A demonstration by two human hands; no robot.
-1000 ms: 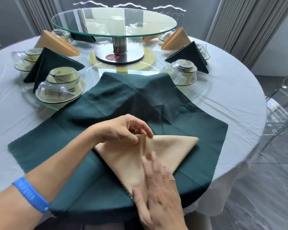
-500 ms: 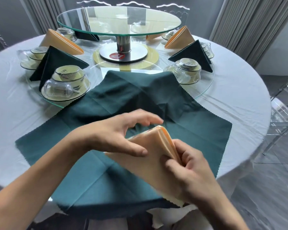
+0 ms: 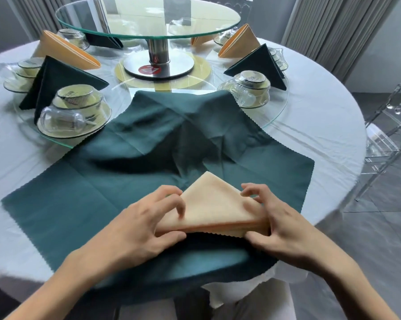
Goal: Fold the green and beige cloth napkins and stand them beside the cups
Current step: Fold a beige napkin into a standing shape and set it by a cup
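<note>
A beige napkin (image 3: 214, 204) folded into a thick triangle sits in front of me on an unfolded green napkin (image 3: 130, 162), its tip pointing away. My left hand (image 3: 144, 225) grips its left corner, thumb under the near edge. My right hand (image 3: 278, 225) pinches its right corner. Upturned cups on saucers stand at the left (image 3: 75, 107) and at the right (image 3: 252, 87). Folded green napkins (image 3: 56, 79) (image 3: 260, 64) and beige napkins (image 3: 65, 50) (image 3: 240, 41) stand beside cups further back.
The round table (image 3: 310, 125) has a white cloth and a low glass ring (image 3: 276, 112) carrying the place settings. A raised glass turntable (image 3: 148, 17) on a steel post stands in the middle. A clear chair (image 3: 393, 116) is at the right. Grey curtains hang behind.
The beige napkin lay flat and half folded, then was lifted and folded over; now it is a closed triangle held at both corners. My view has moved closer to the table.
</note>
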